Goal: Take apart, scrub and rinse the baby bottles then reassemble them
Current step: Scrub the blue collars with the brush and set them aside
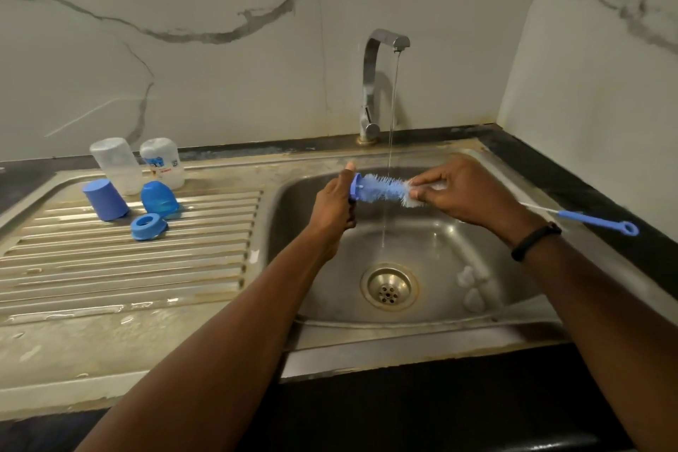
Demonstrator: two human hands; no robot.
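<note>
Gripping the bottle brush (381,190) under running water, left hand (335,205) holds its base, right hand (460,194) pinches its tip.

Over the sink (458,242), under the tap (378,84), the left hand (332,205) and right hand (466,194) hold a brush (381,189) between them, a thin brush (594,220) lies on the counter right, and bottles (139,165), caps (128,198) and a ring (148,227) stand on the drainboard (110,268) left.
</note>
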